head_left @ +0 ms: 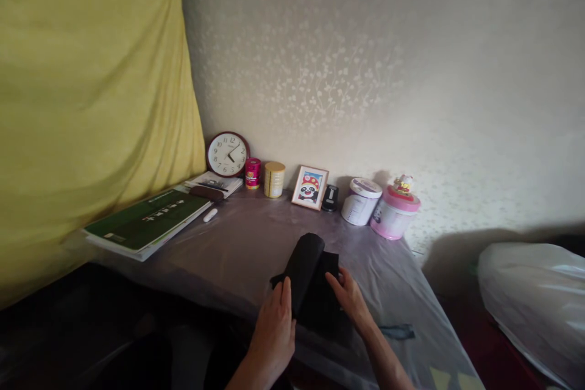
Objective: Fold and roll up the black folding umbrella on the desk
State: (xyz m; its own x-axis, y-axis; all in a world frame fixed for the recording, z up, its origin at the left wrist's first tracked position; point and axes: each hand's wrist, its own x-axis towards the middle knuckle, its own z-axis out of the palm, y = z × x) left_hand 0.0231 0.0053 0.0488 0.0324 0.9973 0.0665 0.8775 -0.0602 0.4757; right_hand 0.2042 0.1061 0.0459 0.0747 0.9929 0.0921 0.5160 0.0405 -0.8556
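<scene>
A black piece of fabric-like material, partly rolled up (305, 265), lies near the front edge of the table. My left hand (276, 317) holds the left side of the roll, its fingers pressed together along it; the thumb side is partly hidden. With my right hand (350, 300) I grip the right edge of the loose flat flap, thumb and fingers closed on it. Whatever the roll may contain is hidden. Beside my right forearm lies a dark bluish strip (397, 331) on the table covering.
Along the wall stand a round clock (228, 154), a pink tin (253, 173), a yellow tin (275, 180), a framed panda picture (310, 187), a black stapler-like item (329, 198) and two tubs (361, 202). Green-covered books (148, 219) lie left; a white plastic bag (534, 304) sits right.
</scene>
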